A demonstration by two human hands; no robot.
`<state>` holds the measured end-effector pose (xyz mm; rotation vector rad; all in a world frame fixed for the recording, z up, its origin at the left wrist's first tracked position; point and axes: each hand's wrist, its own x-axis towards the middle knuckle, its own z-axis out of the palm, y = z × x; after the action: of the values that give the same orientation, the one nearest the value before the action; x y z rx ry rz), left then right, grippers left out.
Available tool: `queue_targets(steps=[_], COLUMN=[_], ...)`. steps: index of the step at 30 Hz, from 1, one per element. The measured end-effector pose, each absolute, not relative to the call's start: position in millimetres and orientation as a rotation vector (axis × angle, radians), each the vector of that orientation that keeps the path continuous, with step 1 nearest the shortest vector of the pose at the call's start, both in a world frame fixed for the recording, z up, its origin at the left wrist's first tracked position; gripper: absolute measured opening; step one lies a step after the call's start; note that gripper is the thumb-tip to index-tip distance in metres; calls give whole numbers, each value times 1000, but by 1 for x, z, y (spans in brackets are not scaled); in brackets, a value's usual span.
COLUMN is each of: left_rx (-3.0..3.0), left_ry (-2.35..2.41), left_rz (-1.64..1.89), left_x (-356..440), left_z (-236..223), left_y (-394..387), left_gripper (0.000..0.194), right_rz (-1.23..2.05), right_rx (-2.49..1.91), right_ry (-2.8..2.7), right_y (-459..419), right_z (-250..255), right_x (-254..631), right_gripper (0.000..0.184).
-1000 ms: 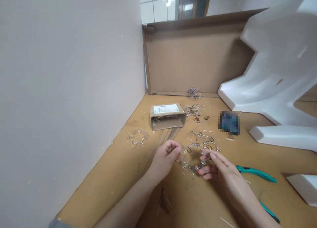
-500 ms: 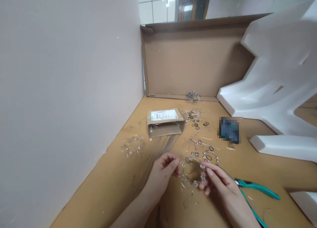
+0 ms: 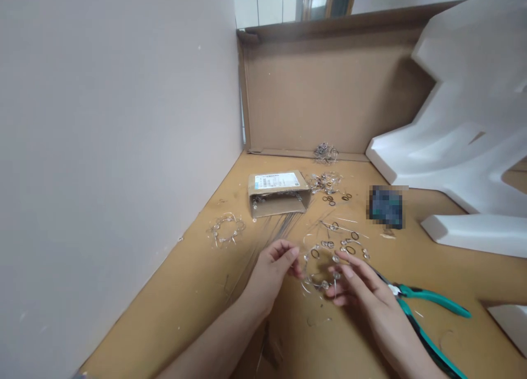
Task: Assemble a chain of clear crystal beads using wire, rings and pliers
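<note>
A beaded wire ring (image 3: 325, 284), thin wire with clear round beads and loose ends sticking out, is held up between my two hands. My left hand (image 3: 274, 272) pinches its left edge with thumb and index finger. At the right edge, the fingers and thumb of my right hand (image 3: 370, 291) are around the wire beside the beads, slightly parted. Pliers (image 3: 432, 297) with green handles lie beneath and beyond my right hand, which hides part of them. A similar beaded ring (image 3: 226, 228) rests on the cardboard surface to the left.
An open small cardboard box (image 3: 280, 195) holds a few beads. Behind it are tangled wire pieces (image 3: 325, 182) and a wire heap (image 3: 326, 152). Dark small rings (image 3: 354, 236) and straight wires (image 3: 284, 225) are scattered about. White foam (image 3: 465, 148) stands at right, near a blurred dark object (image 3: 386, 206).
The view has tipped slightly down, so things sit a little higher in the picture. My right fingers have loosened and shifted a little at the ring's right edge; my left pinch stays.
</note>
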<state>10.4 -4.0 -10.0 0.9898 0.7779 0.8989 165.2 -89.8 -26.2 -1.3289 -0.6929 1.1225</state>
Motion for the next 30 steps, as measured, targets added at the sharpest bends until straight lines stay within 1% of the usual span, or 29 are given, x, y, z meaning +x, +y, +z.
queue_targets(steps=[3,6,10,14,18,24,28,30], left_rx=[957,911,862,844,840,805,779,775], left_ry=[745,730,714,668,628,607,611,604], left_rz=[925,953,971,968,946,934,915,906], left_x=[11,11,11,11,12,13,13,12], left_z=[-7,-4,-3,-3,-3,-3,-3,-2], left_y=[-6,-8,-7,-8,-12,-13,-13,-13], left_gripper=[28,29,28,26,26,27,28,28], right_rz=[1210,1186,1146,1230,1242,1069,1041,1040], right_rx=[-1231,-1136,-1124,-1148,-1119,-1213,-1208,-1183], right_ry=[-642,-671,-724,-732,-818,-951,-947,-928], right_y=[-92,-93,-93,-92,-92,-92,-92,-92], right_z=[-21,-19,-22,-26,-32,-33,-33,-34], right_x=[160,158,157,152,150,150,147,145], right_gripper=[43,42,51,57,51,50,35,30])
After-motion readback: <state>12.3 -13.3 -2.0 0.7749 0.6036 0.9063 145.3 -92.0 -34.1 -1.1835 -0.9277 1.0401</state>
